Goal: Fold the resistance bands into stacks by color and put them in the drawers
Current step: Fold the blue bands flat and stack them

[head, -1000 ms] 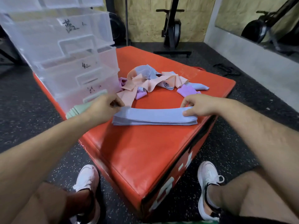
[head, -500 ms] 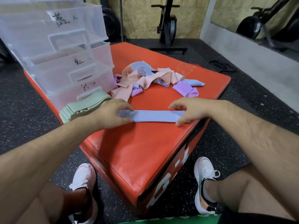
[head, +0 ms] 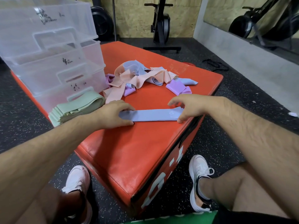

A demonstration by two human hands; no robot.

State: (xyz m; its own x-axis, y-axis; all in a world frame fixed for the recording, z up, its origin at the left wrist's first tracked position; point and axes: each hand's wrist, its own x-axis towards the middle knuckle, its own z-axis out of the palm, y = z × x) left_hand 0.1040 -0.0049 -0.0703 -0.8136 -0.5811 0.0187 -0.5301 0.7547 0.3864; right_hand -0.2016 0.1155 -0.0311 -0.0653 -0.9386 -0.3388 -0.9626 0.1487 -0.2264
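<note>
Left hand pinches one end of the flat blue band, right hand arches loosely over the other end, thumb touching it, green stack just outside the left hand, tangled pile and drawers beyond.
</note>
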